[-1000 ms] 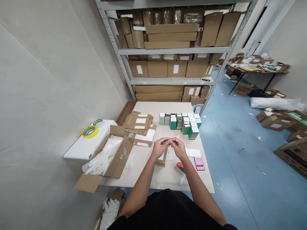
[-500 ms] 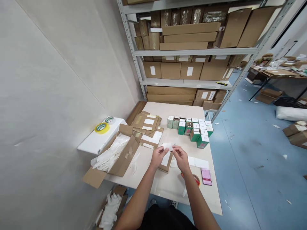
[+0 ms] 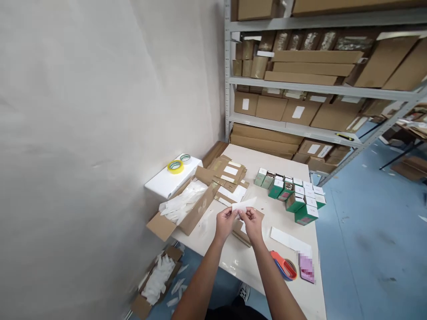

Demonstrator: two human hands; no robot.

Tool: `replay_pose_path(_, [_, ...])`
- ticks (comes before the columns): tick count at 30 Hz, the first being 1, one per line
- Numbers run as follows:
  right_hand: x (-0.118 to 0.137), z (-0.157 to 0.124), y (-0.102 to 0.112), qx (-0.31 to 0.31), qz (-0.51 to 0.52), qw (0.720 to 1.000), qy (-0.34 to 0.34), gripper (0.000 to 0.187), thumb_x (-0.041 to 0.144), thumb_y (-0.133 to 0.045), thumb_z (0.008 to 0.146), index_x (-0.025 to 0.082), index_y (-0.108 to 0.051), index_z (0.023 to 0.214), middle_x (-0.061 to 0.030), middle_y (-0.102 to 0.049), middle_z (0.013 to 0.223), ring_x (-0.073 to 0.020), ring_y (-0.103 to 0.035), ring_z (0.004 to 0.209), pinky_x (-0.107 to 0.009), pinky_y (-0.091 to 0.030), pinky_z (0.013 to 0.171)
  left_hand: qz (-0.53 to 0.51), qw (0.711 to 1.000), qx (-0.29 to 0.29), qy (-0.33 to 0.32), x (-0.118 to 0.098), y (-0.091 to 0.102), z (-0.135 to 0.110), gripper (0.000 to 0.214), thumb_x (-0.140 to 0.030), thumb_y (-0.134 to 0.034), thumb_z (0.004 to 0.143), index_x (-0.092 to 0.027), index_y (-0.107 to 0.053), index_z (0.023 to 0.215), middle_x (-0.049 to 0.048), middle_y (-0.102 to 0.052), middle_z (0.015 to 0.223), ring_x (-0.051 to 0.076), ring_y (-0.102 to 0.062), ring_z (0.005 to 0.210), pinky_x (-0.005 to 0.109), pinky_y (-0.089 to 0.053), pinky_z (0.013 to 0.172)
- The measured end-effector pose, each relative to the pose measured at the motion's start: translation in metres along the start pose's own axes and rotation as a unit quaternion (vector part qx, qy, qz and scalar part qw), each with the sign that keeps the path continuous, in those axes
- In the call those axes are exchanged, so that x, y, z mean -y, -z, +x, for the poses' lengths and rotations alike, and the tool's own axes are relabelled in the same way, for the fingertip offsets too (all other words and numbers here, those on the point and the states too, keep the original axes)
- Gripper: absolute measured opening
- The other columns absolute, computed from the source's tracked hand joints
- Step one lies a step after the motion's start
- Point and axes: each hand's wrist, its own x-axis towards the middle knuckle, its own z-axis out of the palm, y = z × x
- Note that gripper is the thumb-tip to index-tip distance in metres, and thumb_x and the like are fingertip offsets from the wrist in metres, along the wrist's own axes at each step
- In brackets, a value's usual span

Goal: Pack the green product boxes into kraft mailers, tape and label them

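Observation:
Between my two hands is a small white piece of paper (image 3: 243, 204), pinched at its lower edge. My left hand (image 3: 225, 223) grips its left side with thumb and fingers. My right hand (image 3: 251, 223) pinches it close beside the left thumb. Just below the hands lies a flat cardboard package (image 3: 242, 234) with a white label, partly covered by my right hand. An orange and blue tape dispenser (image 3: 281, 266) with a roll of tape rests on the table beside my right forearm.
Green-and-white small boxes (image 3: 293, 195) stand grouped at the table's right. Flattened cardboard pieces (image 3: 230, 171) lie at the back left. An open carton (image 3: 196, 213) holds white strips. Tape rolls (image 3: 175, 166) sit on a white box. A phone (image 3: 306, 268) lies near the right edge.
My view has turned left, so the table appears shifted right. The white paper shows more of its length, and my hands have come closer together on it.

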Motion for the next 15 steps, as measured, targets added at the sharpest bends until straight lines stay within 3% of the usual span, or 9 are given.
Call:
replay_pose_path(3, [-0.008,-0.013,-0.037,0.001,-0.036,0.999,0.013,0.034,0.054,-0.081,0.077,0.022,-0.071,0.084,-0.0026,-0.070,0.079,-0.0192,-0.062,0.074,-0.031,-0.050,0.071,-0.014,0.999,-0.035,-0.002,-0.003,0.056,-0.003,0.039,-0.054,-0.079,0.078,-0.015,-0.077,0.082,0.0032,-0.071,0.075,0.019,-0.064,0.074,0.030,-0.052,0.075])
replay_pose_path(6, [-0.019,-0.026,-0.079,0.000,-0.040,0.999,0.018,0.030,0.050,-0.080,0.074,0.022,-0.068,0.077,-0.0056,-0.073,0.095,-0.0225,-0.064,0.089,-0.032,-0.050,0.076,-0.023,0.988,-0.153,-0.015,-0.009,0.132,-0.004,0.041,-0.056,-0.077,0.078,-0.016,-0.073,0.079,0.0012,-0.069,0.074,0.017,-0.062,0.071,0.027,-0.050,0.072])
replay_pose_path(10, [-0.039,-0.043,-0.146,0.013,-0.016,1.000,-0.003,0.026,0.041,-0.076,0.072,0.022,-0.059,0.069,-0.0048,-0.074,0.097,-0.0219,-0.064,0.093,-0.030,-0.047,0.078,-0.030,0.925,-0.378,-0.034,-0.021,0.242,-0.020,0.044,-0.059,-0.074,0.078,-0.016,-0.070,0.083,0.0011,-0.070,0.078,0.016,-0.061,0.072,0.025,-0.048,0.068])
replay_pose_path(13, [-0.066,-0.058,-0.201,0.027,-0.009,0.999,-0.038,0.027,0.040,-0.075,0.072,0.023,-0.055,0.071,0.0007,-0.067,0.078,-0.0171,-0.059,0.075,-0.027,-0.045,0.069,-0.013,0.874,-0.482,-0.057,-0.026,0.310,-0.049,0.044,-0.059,-0.071,0.081,-0.016,-0.068,0.084,0.0021,-0.071,0.080,0.017,-0.063,0.075,0.025,-0.048,0.068])
replay_pose_path(15, [-0.089,-0.069,-0.236,0.047,-0.005,0.997,-0.066,0.028,0.042,-0.074,0.072,0.023,-0.055,0.075,0.0031,-0.063,0.071,-0.0153,-0.056,0.068,-0.026,-0.044,0.065,-0.015,0.854,-0.515,-0.069,-0.029,0.345,-0.073,0.044,-0.059,-0.070,0.083,-0.016,-0.068,0.085,0.0031,-0.072,0.082,0.017,-0.064,0.077,0.025,-0.049,0.070])
